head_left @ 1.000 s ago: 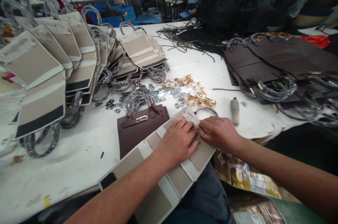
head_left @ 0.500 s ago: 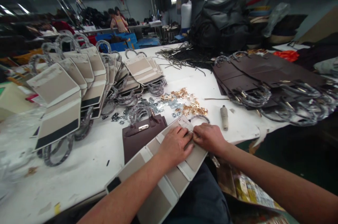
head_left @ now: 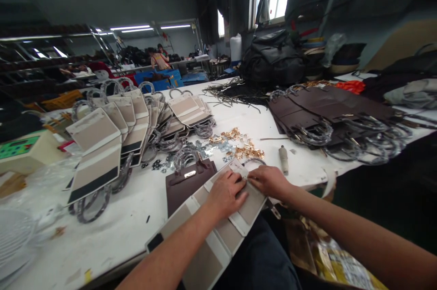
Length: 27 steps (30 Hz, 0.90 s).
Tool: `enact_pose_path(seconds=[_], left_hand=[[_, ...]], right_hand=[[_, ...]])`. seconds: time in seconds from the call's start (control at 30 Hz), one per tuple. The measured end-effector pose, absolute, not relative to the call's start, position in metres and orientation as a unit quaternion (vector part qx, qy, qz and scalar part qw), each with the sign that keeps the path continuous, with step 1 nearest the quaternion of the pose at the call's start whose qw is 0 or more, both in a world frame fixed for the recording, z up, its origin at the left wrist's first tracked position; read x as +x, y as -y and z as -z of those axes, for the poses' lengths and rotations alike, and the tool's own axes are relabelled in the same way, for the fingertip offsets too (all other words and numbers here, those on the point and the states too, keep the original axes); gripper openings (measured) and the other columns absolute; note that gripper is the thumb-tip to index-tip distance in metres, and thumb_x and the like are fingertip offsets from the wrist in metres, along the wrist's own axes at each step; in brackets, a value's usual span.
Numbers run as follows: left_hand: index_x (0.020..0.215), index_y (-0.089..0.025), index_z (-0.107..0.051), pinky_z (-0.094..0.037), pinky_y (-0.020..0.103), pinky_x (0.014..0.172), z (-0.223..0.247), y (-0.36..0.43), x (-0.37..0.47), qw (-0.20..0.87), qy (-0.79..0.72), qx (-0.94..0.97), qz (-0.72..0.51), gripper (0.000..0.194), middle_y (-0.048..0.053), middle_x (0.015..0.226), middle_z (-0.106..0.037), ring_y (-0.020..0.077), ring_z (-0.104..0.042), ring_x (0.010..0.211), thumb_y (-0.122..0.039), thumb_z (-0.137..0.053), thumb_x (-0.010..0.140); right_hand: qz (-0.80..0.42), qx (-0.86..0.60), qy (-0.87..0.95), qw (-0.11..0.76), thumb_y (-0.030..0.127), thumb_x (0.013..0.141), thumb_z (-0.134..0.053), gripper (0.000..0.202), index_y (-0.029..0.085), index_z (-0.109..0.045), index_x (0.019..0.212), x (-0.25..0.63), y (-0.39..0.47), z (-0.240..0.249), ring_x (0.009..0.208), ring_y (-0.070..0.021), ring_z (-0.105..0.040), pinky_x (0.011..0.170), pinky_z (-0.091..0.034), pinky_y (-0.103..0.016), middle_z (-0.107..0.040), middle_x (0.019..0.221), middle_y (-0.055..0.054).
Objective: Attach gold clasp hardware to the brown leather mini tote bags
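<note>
Across my lap and the table edge lies a long beige bag panel (head_left: pixel 251 201) with white strips, its inner side up. My left hand (head_left: pixel 226 193) rests on its upper part, fingers laid out over the surface. Close beside it, the fingers of my right hand (head_left: pixel 271 181) are pinched together at the panel's upper end; whatever they hold is hidden. A wrapped handle (head_left: pixel 254 161) curves out beyond that end. Under the panel's far side sits a dark brown bag front (head_left: pixel 184 187) with a gold-coloured plate. Gold-coloured metal fittings (head_left: pixel 249 150) are heaped just beyond my hands.
Beige panels with wrapped handles (head_left: pixel 99 158) are stacked left. Dark brown panels (head_left: pixel 327 103) lie right. A small grey bottle-like object (head_left: pixel 283 160) stands near my right hand. Flat metal plates (head_left: pixel 167 162) are scattered mid-table. Black strips (head_left: pixel 239 92) lie behind. A co-worker (head_left: pixel 159 58) is far back.
My view has tilted upward and swung a little left, so the scene sits lower and further right on the left side. Both hands stay at the same place on the panel.
</note>
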<state>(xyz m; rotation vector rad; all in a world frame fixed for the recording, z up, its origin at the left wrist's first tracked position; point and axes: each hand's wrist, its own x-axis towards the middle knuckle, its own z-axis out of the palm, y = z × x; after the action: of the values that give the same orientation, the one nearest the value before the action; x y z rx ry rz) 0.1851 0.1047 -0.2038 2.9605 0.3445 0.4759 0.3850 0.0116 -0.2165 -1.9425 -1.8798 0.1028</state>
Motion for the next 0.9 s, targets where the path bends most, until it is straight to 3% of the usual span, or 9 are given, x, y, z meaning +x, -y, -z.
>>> enact_pose_path(seconds=[0.1,0.2,0.3,0.47,0.53,0.67,0.8,0.9], left_hand=[[0.123,-0.019,-0.069,-0.052,0.045,0.100,0.207,-0.105,0.183,0.080,-0.112,0.975,-0.174,0.032,0.009,0.113,-0.068,0.0262,-0.058,0.111,-0.034,-0.064,0.095],[0.117,-0.019,-0.071,-0.052,0.045,0.100,0.209,-0.105,0.180,0.095,-0.114,0.970,-0.193,0.026,0.009,0.112,-0.070,0.0254,-0.059,0.110,-0.028,-0.063,0.094],[0.117,-0.019,-0.070,-0.048,0.048,0.106,0.208,-0.104,0.178,0.081,-0.150,0.959,-0.228,0.027,0.010,0.121,-0.068,0.0281,-0.056,0.118,-0.025,-0.064,0.092],[0.137,-0.016,-0.057,-0.040,0.055,0.115,0.205,-0.106,0.178,0.050,-0.277,0.924,-0.260,0.052,0.014,0.141,-0.057,0.0346,-0.047,0.130,-0.027,-0.068,0.088],[0.139,-0.015,-0.055,-0.041,0.056,0.113,0.206,-0.108,0.180,0.055,-0.305,0.916,-0.255,0.055,0.015,0.140,-0.057,0.0347,-0.048,0.129,-0.027,-0.069,0.087],[0.139,-0.015,-0.053,-0.045,0.055,0.111,0.208,-0.113,0.178,0.067,-0.315,0.912,-0.253,0.053,0.015,0.138,-0.059,0.0336,-0.053,0.126,-0.027,-0.067,0.088],[0.136,-0.016,-0.054,-0.050,0.056,0.108,0.192,-0.117,0.173,0.069,-0.298,0.906,-0.292,0.049,0.015,0.133,-0.063,0.0333,-0.059,0.123,-0.023,-0.064,0.089],[0.133,-0.020,-0.057,-0.055,0.052,0.106,0.157,-0.102,0.160,0.085,-0.240,0.891,-0.376,0.040,0.012,0.128,-0.066,0.0293,-0.063,0.120,-0.022,-0.058,0.093]], right_hand=[[-0.067,-0.688,0.668,0.275,0.030,0.097,-0.055,0.025,0.023,-0.074,0.111,0.395,-0.002,0.214,0.097,-0.0206,-0.071,0.087,-0.052,-0.032,-0.078,0.106,-0.007],[-0.072,-0.695,0.637,0.327,0.029,0.099,-0.048,0.028,0.019,-0.072,0.107,0.395,0.018,0.208,0.102,-0.0216,-0.069,0.093,-0.051,-0.035,-0.077,0.108,-0.010],[-0.130,-0.717,0.568,0.382,0.035,0.102,-0.042,0.033,0.021,-0.070,0.092,0.378,0.050,0.207,0.087,-0.0201,-0.068,0.081,-0.051,-0.033,-0.074,0.091,-0.005],[-0.348,-0.726,0.404,0.435,0.061,0.098,-0.044,0.054,0.022,-0.063,0.066,0.329,0.099,0.236,0.065,-0.0208,-0.062,0.063,-0.047,-0.033,-0.066,0.065,-0.003],[-0.428,-0.702,0.340,0.455,0.070,0.093,-0.048,0.059,0.021,-0.064,0.064,0.311,0.106,0.250,0.063,-0.0214,-0.063,0.061,-0.048,-0.034,-0.068,0.065,-0.005],[-0.513,-0.616,0.258,0.539,0.077,0.081,-0.061,0.055,0.023,-0.075,0.082,0.277,0.092,0.267,0.070,-0.0235,-0.068,0.060,-0.053,-0.034,-0.075,0.079,-0.006],[-0.569,-0.530,0.261,0.571,0.085,0.061,-0.066,0.046,0.045,-0.078,0.081,0.247,0.058,0.276,0.065,-0.0294,-0.072,0.053,-0.054,-0.041,-0.076,0.072,0.004],[-0.531,-0.507,0.331,0.592,0.090,0.039,-0.067,0.049,0.061,-0.073,0.078,0.236,0.036,0.269,0.074,-0.0367,-0.076,0.070,-0.057,-0.056,-0.077,0.078,0.017]])
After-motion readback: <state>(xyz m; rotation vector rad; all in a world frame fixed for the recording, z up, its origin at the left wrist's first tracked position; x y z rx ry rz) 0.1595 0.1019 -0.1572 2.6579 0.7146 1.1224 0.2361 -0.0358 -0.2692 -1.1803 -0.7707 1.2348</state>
